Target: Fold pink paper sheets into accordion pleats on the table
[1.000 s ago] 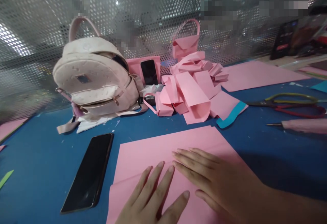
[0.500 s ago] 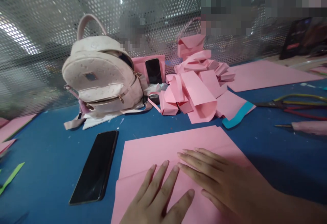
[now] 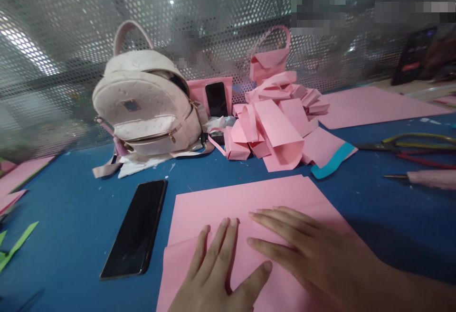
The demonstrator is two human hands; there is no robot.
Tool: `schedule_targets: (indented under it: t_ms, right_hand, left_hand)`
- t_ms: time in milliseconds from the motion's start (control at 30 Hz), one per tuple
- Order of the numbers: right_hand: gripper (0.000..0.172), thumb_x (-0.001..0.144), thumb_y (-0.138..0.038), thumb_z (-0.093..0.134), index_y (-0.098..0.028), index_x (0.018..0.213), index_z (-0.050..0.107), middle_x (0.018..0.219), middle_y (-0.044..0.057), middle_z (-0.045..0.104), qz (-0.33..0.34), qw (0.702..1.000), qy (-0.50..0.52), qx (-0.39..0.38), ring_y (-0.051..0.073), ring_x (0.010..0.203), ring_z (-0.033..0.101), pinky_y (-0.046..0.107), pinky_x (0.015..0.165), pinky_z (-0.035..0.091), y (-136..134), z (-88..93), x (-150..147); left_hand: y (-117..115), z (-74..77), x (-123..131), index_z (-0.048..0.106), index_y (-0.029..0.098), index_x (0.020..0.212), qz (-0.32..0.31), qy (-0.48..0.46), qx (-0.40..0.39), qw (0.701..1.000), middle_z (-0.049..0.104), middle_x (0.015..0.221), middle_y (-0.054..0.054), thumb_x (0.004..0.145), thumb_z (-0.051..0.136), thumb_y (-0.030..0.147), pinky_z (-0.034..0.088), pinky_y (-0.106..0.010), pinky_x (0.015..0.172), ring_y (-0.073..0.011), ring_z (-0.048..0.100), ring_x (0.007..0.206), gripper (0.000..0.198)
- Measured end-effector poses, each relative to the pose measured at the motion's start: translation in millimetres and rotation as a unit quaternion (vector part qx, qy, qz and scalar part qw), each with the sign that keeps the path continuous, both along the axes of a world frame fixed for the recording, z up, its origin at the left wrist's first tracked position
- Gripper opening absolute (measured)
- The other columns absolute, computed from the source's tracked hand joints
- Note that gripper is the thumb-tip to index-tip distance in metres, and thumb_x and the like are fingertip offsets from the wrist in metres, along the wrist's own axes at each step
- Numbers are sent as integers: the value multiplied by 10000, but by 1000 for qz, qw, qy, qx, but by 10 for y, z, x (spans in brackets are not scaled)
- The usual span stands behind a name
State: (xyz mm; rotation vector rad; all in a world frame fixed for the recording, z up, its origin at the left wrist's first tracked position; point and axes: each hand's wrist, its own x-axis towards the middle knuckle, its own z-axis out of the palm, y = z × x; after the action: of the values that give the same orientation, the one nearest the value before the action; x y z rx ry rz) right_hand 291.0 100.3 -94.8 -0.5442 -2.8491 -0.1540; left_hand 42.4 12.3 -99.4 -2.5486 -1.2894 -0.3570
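Note:
A pink paper sheet point(image 3: 235, 200) lies on the blue table in front of me, its near part folded over itself. My left hand point(image 3: 217, 274) rests flat on the folded flap, fingers stretched out and apart. My right hand point(image 3: 309, 255) lies flat beside it on the same flap, fingers extended toward the left, fingertips close to those of the left hand. Neither hand holds anything.
A black phone point(image 3: 137, 229) lies left of the sheet. Behind stand a pale pink backpack point(image 3: 146, 105), a second phone point(image 3: 216, 98) and a heap of folded pink paper pieces point(image 3: 274, 117). Scissors point(image 3: 409, 148) and a pink-handled tool point(image 3: 427, 178) lie at right. A perforated metal screen point(image 3: 71, 32) closes the back.
Both hands stay flat on the flap; the left fingers have slid slightly apart from the right fingertips. The view has shifted a little to the left.

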Motion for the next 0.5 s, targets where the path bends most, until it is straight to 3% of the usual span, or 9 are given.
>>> schedule_targets:
  t_ms: [167, 333, 500]
  right_hand:
    - [730, 894, -146, 548, -323, 1550, 282, 1604, 95, 310, 12, 999, -4, -29, 284, 1431, 368, 485, 1078, 460, 7, 61, 4]
    - [702, 883, -151, 563, -330, 1526, 346, 1591, 80, 345, 17, 999, 18, -46, 284, 1408, 406, 474, 1081, 457, 0, 61, 19]
    - [701, 878, -154, 557, -318, 1527, 349, 1599, 76, 329, 27, 998, 32, -43, 294, 1409, 401, 476, 1078, 459, 5, 15, 30]
  left_hand:
    - [-10, 26, 27, 190, 360, 1563, 6, -2, 8, 1000, 432, 1476, -243, 956, 500, 124, 428, -628, 1038, -392, 268, 1456, 722]
    - [-19, -8, -3, 249, 353, 1552, 3, -1, 29, 1000, 438, 1485, -216, 945, 553, 162, 432, -588, 1057, -374, 303, 1449, 705]
    - [-5, -13, -85, 208, 301, 1570, -21, 22, 8, 1000, 378, 1523, -243, 877, 677, 340, 418, -598, 1062, -418, 272, 1449, 838]
